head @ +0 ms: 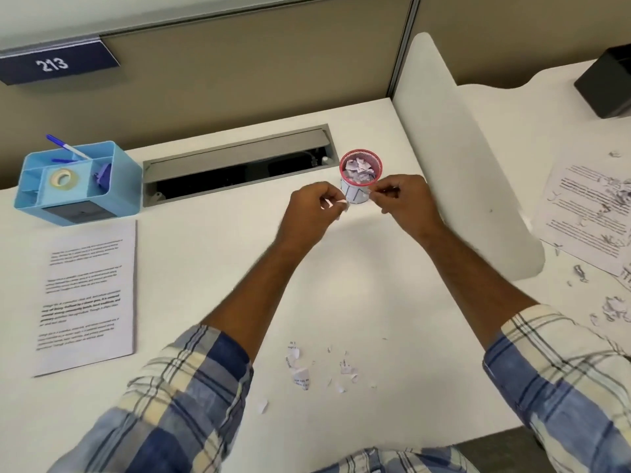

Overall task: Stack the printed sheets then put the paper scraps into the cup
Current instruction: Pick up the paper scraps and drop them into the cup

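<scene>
— How do we have our arms?

— Both reach forward over the white desk (211, 268), plaid sleeves (177, 397) pushed up to the elbows. Our left hand (312, 209) has its fingers curled, its grip pinching a small white paper scrap (342, 204) at the fingertips. Our right hand (406, 199) is curled too, thumb and forefinger pressed together; we cannot tell for sure what sits in that grip, though a pale sliver seems to show there.

— And the cup?

— The cup (360, 175) stands upright just beyond both grips and between them, its near wall right beside the fingertips. It is a small round cup with a pink rim and pale sides marked with dark lines, already holding crumpled white bits.

— The rest of the scraps?

— A loose scatter of torn scraps (307, 370), thin and curled, some with print on them, lies well behind the grips, near our body, between the forearms.

— The printed sheets?

— A flat stack of printed sheets (85, 295) lies far to the left of the left grip, squared up, text in dark paragraphs. Beyond it sits a light blue plastic organiser (78, 186) holding a tape roll (65, 179) and a blue pen (68, 148). Past a white divider (461, 165) to the right of the right grip, another printed page (580, 213) lies among more shreds.
</scene>
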A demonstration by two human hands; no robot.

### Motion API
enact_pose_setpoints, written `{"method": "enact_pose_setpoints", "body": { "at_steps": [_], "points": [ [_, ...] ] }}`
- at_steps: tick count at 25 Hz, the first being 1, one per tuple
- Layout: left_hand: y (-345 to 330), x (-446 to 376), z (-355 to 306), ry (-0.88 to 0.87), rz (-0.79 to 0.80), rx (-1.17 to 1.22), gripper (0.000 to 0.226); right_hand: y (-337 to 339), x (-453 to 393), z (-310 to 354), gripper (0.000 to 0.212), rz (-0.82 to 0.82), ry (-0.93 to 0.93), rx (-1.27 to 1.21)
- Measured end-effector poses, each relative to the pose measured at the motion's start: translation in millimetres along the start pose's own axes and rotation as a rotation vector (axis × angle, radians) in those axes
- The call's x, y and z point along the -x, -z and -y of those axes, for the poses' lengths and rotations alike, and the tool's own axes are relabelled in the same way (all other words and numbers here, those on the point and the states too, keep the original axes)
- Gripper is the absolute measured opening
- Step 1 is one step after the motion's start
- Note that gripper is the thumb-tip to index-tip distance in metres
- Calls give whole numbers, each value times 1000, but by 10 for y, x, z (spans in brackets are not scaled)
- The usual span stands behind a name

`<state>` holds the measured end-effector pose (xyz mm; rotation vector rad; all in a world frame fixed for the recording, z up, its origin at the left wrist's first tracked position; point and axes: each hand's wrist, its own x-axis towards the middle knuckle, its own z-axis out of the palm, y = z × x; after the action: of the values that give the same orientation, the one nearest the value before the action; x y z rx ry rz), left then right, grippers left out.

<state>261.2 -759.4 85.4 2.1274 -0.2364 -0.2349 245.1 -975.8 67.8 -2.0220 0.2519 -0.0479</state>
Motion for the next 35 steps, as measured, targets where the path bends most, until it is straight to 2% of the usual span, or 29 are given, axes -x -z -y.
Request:
{"method": "enact_pose_setpoints", "body": {
  "at_steps": [4,9,12,18,23,30,35],
  "points": [
    [-115,-658,-175,-55,-68,-24,5,78,-532,135,11,-32,108,231],
    [-245,-1072,-74,3,-58,-45,12,56,-859,145,22,69,181,380],
    [-271,-1080,-4,13,-42,18,21,26,-847,93,24,69,204,400],
    [-170,-890,133,53,-144,144,14,57,-651,-78,16,-75,187,251],
    [92,-328,392,79,-101,92,10,44,-144,-120,16,-99,146,136],
    [372,1198,1118,247,40,-98,18,-217,1056,-612,18,233,-60,178],
    [479,2267,1502,373,-14,-124,22,-192,1767,-973,24,291,-54,288]
  ]
}}
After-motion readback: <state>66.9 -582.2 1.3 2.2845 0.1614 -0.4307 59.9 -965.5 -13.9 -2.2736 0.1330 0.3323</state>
